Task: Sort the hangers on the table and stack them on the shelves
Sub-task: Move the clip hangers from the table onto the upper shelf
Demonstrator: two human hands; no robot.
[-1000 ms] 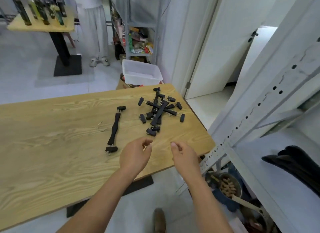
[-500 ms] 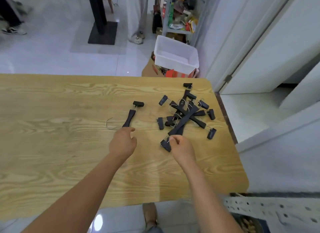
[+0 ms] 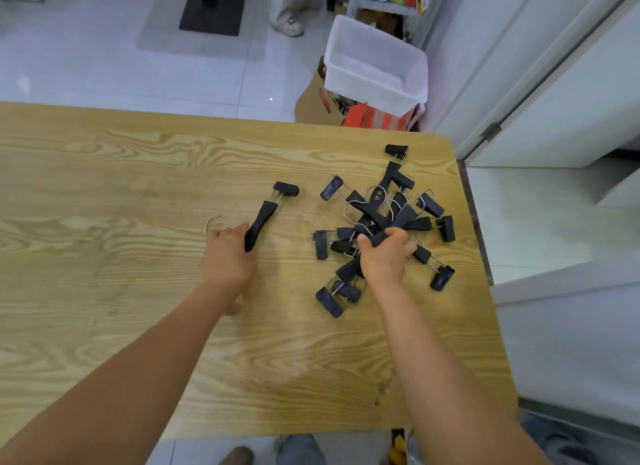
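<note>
A tangled pile of several black clip hangers (image 3: 388, 218) with metal hooks lies on the right part of the wooden table (image 3: 104, 187). My right hand (image 3: 386, 255) grips the black bar of one hanger in the middle of that pile. A single black clip hanger (image 3: 265, 215) lies apart to the left, its wire hook poking out past my left hand (image 3: 227, 255). That hand lies over the hanger's near half with fingers curled around the bar.
A white plastic bin (image 3: 375, 62) sits on boxes on the floor beyond the table's far right corner. A white door and wall stand to the right. A person's shoe (image 3: 287, 24) and a dark table base (image 3: 211, 7) are on the far floor.
The view tilted down over the table. Both hands went forward: the left closed on the lone hanger, the right moved from the pile's near end into its middle and grasped a bar.
</note>
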